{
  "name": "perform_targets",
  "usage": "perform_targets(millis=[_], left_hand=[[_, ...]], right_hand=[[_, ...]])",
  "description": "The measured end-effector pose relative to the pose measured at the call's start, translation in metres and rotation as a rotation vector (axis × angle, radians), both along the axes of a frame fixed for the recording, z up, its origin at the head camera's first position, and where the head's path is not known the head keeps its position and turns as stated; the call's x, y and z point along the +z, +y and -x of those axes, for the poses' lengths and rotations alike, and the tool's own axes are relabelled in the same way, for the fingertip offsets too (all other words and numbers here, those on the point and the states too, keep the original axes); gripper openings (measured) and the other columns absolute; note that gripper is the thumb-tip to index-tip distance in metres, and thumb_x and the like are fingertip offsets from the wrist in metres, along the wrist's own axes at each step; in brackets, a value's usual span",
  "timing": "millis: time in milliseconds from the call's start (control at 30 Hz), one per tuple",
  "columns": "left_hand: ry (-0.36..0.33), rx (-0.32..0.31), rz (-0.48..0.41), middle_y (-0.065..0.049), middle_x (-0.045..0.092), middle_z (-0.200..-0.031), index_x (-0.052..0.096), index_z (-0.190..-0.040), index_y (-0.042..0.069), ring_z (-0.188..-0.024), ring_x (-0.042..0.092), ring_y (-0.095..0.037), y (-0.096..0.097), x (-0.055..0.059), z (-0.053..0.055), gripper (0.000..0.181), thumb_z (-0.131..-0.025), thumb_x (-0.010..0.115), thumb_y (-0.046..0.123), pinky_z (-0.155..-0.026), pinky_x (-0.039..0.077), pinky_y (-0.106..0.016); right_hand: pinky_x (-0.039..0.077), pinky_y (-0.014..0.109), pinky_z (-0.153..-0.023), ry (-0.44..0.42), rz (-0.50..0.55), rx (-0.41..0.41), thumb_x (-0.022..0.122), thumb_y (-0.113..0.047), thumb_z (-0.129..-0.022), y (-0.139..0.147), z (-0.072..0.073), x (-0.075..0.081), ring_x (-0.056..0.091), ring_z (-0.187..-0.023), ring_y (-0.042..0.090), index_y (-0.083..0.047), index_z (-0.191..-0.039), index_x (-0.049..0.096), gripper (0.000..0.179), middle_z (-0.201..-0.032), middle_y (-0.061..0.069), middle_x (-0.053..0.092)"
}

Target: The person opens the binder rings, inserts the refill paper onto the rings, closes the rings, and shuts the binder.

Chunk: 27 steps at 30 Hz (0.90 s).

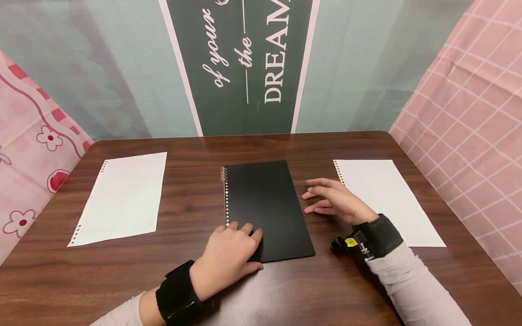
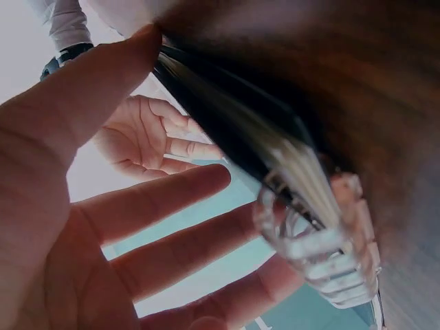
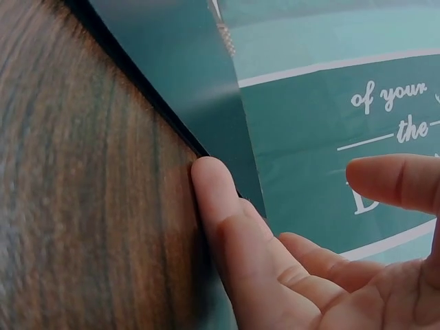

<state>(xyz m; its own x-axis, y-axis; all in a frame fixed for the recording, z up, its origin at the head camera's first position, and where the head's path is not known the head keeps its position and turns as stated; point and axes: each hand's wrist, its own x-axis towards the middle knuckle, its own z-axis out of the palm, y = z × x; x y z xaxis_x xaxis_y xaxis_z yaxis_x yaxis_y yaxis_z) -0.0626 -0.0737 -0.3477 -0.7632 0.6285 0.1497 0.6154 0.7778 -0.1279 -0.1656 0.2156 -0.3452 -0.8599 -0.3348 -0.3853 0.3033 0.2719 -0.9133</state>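
Note:
A black spiral-bound notebook lies closed on the brown table, its clear ring binding along the left side. Over its near left corner rests my left hand, fingers fairly straight on or just above the cover and thumb by the near edge. The left wrist view shows the page edges between the covers, beside that thumb. My right hand is just right of the notebook, fingers loosely bent and spread, holding nothing. In the right wrist view its fingertips are close to the cover's edge; contact is unclear.
A loose white sheet with punched holes lies on the left of the table. Another punched, lined sheet lies on the right, partly behind my right hand and wrist. Fabric with printed lettering hangs behind the table.

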Motion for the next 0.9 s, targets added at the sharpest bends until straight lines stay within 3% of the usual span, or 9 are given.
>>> perform_targets(millis=[300, 600, 900], left_hand=[[0.020, -0.009, -0.025, 0.003, 0.062, -0.080, 0.071, -0.100, 0.018, -0.061, 0.053, -0.018, 0.0010, 0.0000, -0.0011, 0.045, -0.076, 0.078, 0.056, -0.047, 0.037, -0.028], [-0.001, -0.004, -0.020, 0.003, 0.062, -0.079, 0.069, -0.102, 0.018, -0.060, 0.053, -0.019, 0.0023, 0.0003, -0.0030, 0.040, -0.080, 0.075, 0.051, -0.043, 0.036, -0.030], [0.083, -0.035, -0.093, 0.003, 0.056, -0.069, 0.066, -0.092, 0.016, -0.045, 0.050, -0.015, 0.0031, -0.0004, -0.0077, 0.020, -0.080, 0.070, 0.030, -0.039, 0.027, -0.027]], right_hand=[[0.055, 0.023, -0.082, -0.008, -0.009, 0.011, 0.052, -0.027, -0.102, 0.0011, 0.0018, -0.0008, 0.075, -0.089, 0.016, 0.000, -0.153, 0.027, 0.063, -0.117, 0.009, 0.068], [0.055, 0.024, -0.083, 0.001, 0.007, 0.035, 0.053, -0.028, -0.103, 0.0014, 0.0031, -0.0045, 0.074, -0.089, 0.014, 0.001, -0.152, 0.028, 0.063, -0.113, 0.005, 0.069], [0.055, 0.024, -0.081, -0.003, 0.017, 0.039, 0.051, -0.028, -0.103, 0.0031, 0.0030, -0.0031, 0.074, -0.089, 0.014, 0.002, -0.153, 0.027, 0.062, -0.111, 0.004, 0.069]])
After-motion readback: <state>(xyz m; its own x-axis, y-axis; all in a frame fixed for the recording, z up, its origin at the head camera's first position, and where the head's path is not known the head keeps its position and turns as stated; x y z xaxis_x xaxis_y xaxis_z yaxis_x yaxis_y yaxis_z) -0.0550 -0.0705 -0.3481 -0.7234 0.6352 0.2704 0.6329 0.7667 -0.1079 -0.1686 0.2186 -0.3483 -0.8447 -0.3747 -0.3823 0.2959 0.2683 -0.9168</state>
